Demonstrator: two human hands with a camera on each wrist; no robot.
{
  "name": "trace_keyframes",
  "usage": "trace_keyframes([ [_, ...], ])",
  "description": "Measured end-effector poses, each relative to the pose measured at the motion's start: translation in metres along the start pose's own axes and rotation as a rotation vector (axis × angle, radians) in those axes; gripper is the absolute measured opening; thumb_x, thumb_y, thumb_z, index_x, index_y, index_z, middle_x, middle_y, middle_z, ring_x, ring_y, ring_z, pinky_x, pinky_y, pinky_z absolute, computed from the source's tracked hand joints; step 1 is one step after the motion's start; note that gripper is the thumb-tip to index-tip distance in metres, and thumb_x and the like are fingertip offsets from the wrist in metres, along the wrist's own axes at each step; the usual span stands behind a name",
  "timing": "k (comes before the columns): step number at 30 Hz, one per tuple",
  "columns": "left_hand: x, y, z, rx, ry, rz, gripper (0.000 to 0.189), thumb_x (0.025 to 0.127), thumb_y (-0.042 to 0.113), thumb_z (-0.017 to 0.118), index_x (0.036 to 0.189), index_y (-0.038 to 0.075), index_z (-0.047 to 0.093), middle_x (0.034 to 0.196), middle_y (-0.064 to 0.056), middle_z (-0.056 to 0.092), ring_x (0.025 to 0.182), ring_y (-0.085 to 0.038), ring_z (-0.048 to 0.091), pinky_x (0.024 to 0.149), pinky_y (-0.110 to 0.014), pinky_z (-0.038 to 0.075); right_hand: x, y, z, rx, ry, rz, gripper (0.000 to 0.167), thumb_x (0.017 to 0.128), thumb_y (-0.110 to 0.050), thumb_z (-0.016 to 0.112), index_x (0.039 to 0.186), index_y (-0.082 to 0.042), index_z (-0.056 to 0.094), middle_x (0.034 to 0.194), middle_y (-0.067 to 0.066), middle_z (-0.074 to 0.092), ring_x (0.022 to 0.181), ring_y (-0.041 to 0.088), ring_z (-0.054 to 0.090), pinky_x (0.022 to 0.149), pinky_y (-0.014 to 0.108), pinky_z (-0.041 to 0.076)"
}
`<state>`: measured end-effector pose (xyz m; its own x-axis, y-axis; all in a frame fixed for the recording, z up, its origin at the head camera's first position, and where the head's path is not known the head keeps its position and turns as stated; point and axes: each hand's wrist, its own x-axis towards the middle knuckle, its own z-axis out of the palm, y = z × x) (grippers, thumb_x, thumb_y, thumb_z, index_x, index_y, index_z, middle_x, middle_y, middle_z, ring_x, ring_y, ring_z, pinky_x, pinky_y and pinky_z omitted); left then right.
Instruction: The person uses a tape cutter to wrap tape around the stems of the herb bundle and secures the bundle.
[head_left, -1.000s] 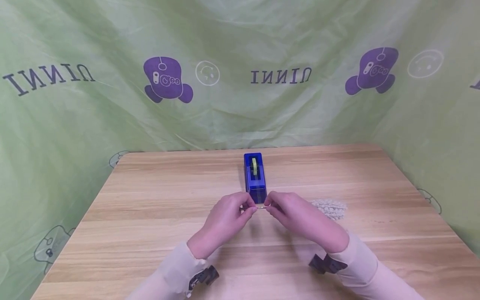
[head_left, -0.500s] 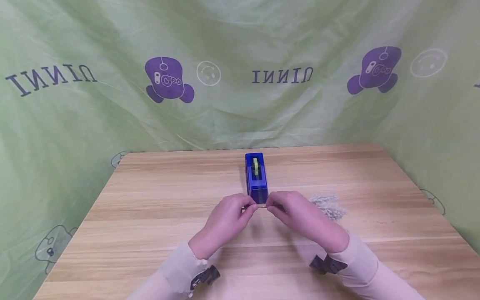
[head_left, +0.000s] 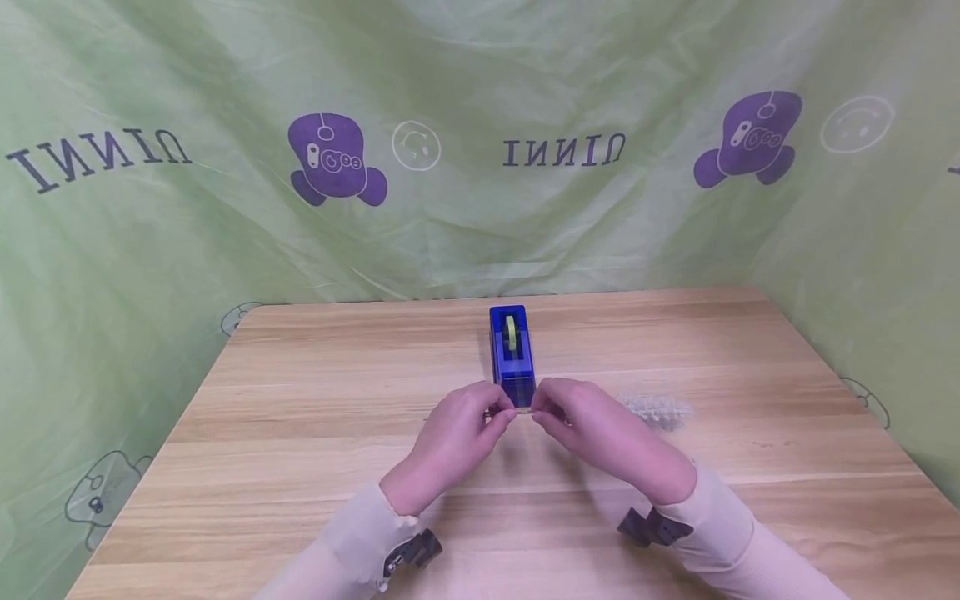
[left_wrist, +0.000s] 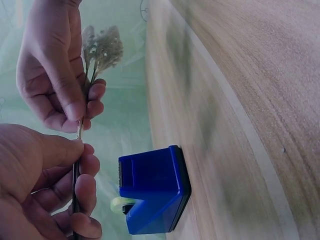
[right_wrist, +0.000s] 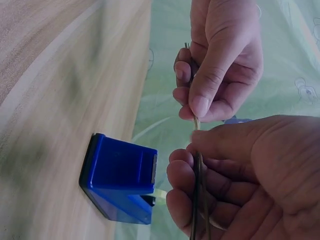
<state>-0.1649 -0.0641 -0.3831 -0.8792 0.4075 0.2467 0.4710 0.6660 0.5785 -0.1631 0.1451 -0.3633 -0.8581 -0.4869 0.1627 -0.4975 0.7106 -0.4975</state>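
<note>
Slender stems [left_wrist: 75, 192] are pinched by the left hand [head_left: 452, 435] and, nearer the fluffy heads [left_wrist: 107, 48], by the right hand [head_left: 603, 429], a pale band [left_wrist: 80, 129], perhaps tape, being exposed between them. If the stems are twisted unevenly, the band could be creased; if either pinch is relaxed, stems could be dropped near the tape dispenser [left_wrist: 152, 172] beyond both hands.

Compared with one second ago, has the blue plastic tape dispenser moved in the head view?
No: judged against the far edge of the light wooden table, the dispenser has shifted neither sideways nor nearer.
</note>
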Motion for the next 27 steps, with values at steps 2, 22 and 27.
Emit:
trace_keyframes([
  [2, -0.0002, -0.0003, 0.0003, 0.002, 0.007, 0.002, 0.006, 0.099, 0.015, 0.071, 0.093, 0.013, 0.074, 0.088, 0.002, 0.070, 0.072, -0.009, 0.053, 0.067, -0.023, 0.046, 0.0003, 0.0007, 0.0002, 0.004, -0.008, -0.005, 0.005, 0.099, -0.008, 0.068, 0.098, -0.008, 0.073, 0.083, -0.004, 0.068, 0.072, 0.003, 0.055, 0.068, 0.023, 0.054],
  [22, 0.0025, -0.0035, -0.0017, 0.032, -0.040, 0.001, 0.014, 0.102, 0.015, 0.067, 0.095, 0.008, 0.077, 0.085, -0.001, 0.072, 0.070, -0.010, 0.056, 0.067, -0.025, 0.050, 0.0009, 0.0046, 0.0049, -0.056, 0.069, -0.047, 0.009, 0.094, -0.003, 0.072, 0.091, -0.012, 0.072, 0.080, -0.006, 0.065, 0.073, 0.002, 0.055, 0.069, 0.023, 0.054],
  [27, 0.0030, -0.0042, 0.0006, 0.023, -0.028, -0.006, 0.009, 0.100, 0.014, 0.070, 0.095, 0.010, 0.075, 0.088, -0.001, 0.072, 0.073, -0.010, 0.056, 0.068, -0.025, 0.050, 0.0017, 0.0032, 0.0061, -0.071, 0.070, -0.003, 0.007, 0.093, -0.005, 0.074, 0.091, -0.011, 0.072, 0.081, -0.005, 0.067, 0.073, 0.003, 0.056, 0.069, 0.022, 0.054],
])
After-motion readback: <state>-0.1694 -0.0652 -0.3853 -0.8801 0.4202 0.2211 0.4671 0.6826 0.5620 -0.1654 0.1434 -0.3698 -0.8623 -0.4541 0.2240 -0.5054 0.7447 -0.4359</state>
